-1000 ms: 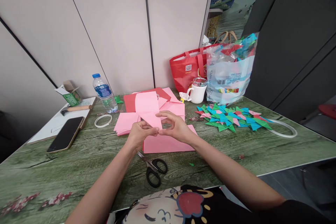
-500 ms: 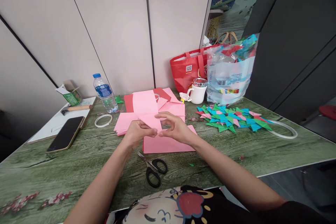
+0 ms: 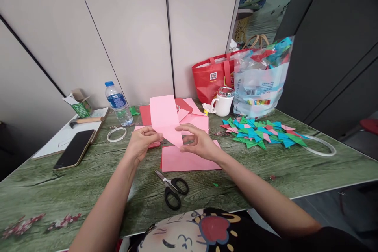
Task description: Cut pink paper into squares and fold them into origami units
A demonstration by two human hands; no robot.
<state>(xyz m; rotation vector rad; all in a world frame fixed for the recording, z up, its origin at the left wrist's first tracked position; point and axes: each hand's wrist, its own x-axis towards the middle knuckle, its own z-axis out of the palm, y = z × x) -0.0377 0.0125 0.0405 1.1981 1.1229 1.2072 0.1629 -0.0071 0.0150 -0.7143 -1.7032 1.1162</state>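
Observation:
A pink paper sheet (image 3: 164,112) is held up above the table, its lower end coming to a slanted corner. My left hand (image 3: 143,141) pinches the sheet's lower left edge between thumb and fingers. On the other side, my right hand (image 3: 198,143) curves around the lower right edge, thumb and fingers gripping it. Beneath lies a stack of pink paper (image 3: 190,159) with a red sheet showing at its left side. More pink and red sheets (image 3: 201,122) are spread behind the hands, partly hidden. Black-handled scissors (image 3: 173,189) rest on the table nearer to me.
To the left are a phone (image 3: 75,149), a hammer (image 3: 87,120), a tape roll (image 3: 116,134), a small box (image 3: 78,104) and a water bottle (image 3: 118,104). A mug (image 3: 223,103), red bag (image 3: 206,80), plastic bag (image 3: 256,86) and folded paper pieces (image 3: 262,132) stand or lie right.
My left hand has moved left and slightly up along the sheet, away from my right hand. The sheet's lower part has opened out and its top has risen slightly.

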